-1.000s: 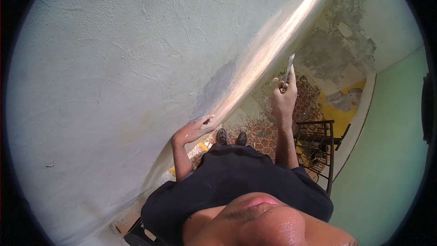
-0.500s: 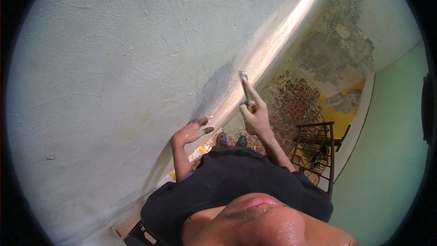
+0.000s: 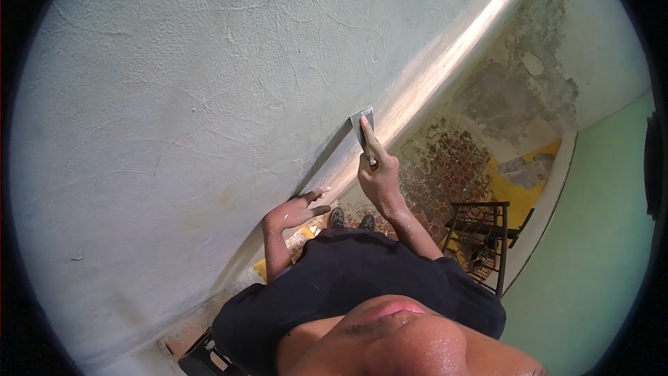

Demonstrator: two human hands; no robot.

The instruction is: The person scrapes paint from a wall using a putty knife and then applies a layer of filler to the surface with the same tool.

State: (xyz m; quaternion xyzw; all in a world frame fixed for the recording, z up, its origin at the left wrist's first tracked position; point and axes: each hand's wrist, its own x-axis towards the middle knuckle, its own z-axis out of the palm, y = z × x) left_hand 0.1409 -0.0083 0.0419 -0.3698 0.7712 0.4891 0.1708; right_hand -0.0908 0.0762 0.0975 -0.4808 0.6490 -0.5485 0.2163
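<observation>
A putty knife [image 3: 360, 120] with a flat metal blade is in my right hand [image 3: 380, 179], which is closed round its handle, index finger stretched along the blade. The blade lies at the pale, textured wall [image 3: 195, 97], close beside the sunlit corner strip [image 3: 445, 59]; whether its edge touches cannot be told for sure. Lower down, my left hand [image 3: 292, 213] is at the same wall with fingers apart and nothing in it. White specks of dust or plaster dot its skin. Between the two hands a narrow dark shadow runs along the wall.
A dark metal rack [image 3: 480, 237] stands to the right on a worn red-patterned floor [image 3: 452, 153]. Beyond it are a stained, peeling wall [image 3: 518, 90] and a green wall [image 3: 581, 216]. A black crate [image 3: 205, 355] sits at the lower left. My shoes [image 3: 338, 218] show below.
My right hand has shifted slightly left and turned the putty knife, so its blade now shows broad side on at the wall. The shadow there has narrowed. My left hand has hardly moved.
</observation>
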